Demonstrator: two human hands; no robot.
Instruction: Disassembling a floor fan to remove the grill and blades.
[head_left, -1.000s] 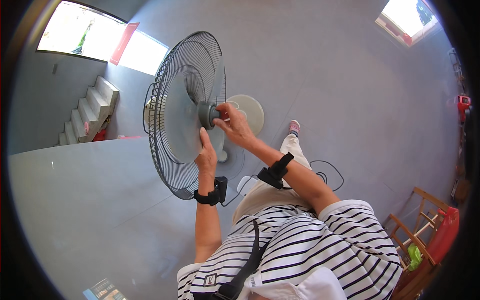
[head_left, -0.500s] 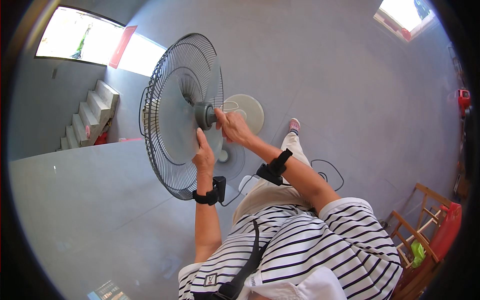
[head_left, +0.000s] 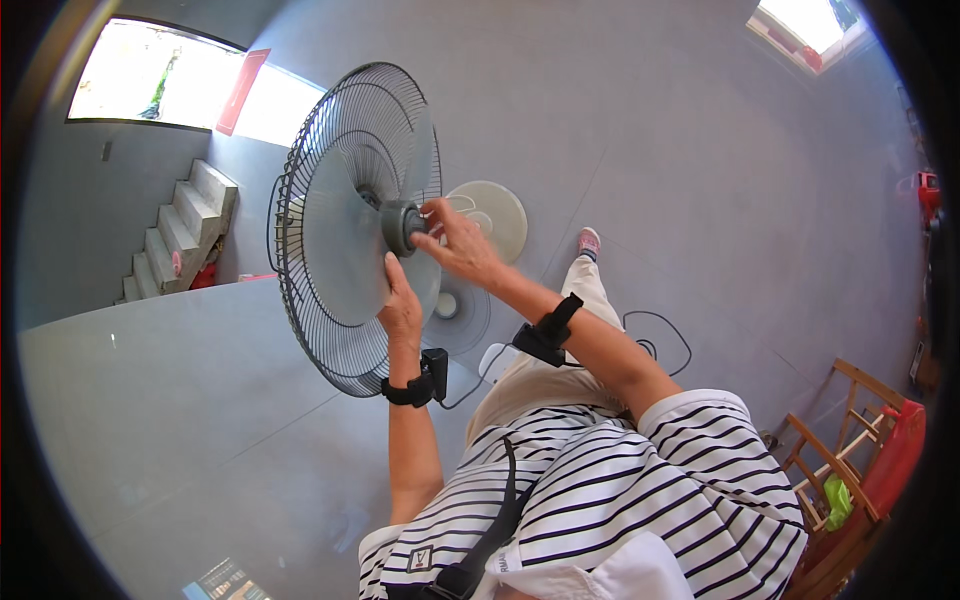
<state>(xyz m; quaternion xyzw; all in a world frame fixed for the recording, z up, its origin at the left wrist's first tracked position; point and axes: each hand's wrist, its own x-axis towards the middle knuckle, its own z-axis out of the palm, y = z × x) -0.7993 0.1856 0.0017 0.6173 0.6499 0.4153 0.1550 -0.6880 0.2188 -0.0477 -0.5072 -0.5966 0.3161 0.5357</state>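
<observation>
A fan with its front open faces right, showing grey translucent blades (head_left: 340, 240) in front of a dark wire rear grille (head_left: 330, 372). My left hand (head_left: 402, 310) grips a blade just below the hub, thumb pointing up and the other fingers mostly hidden behind it. My right hand (head_left: 460, 243) reaches to the middle of the blades. Its thumb and fingers are around the dark hub cap (head_left: 414, 224), with the fingertips partly hidden. Beyond that hand, the fan's round cream base (head_left: 510, 215) rests on the floor.
A thin round grille with a pale centre (head_left: 446, 305) lies on the floor beyond my left wrist. A dark cable (head_left: 672, 325) loops beside my leg. Concrete steps (head_left: 180, 235) are at the left. Wooden frames (head_left: 820, 455) and a red object (head_left: 893, 460) stand at the lower right.
The fan head has shifted slightly left, with my left hand on it. My right hand has changed its hold at the hub, its thumb and fingers now spread wider around the cap.
</observation>
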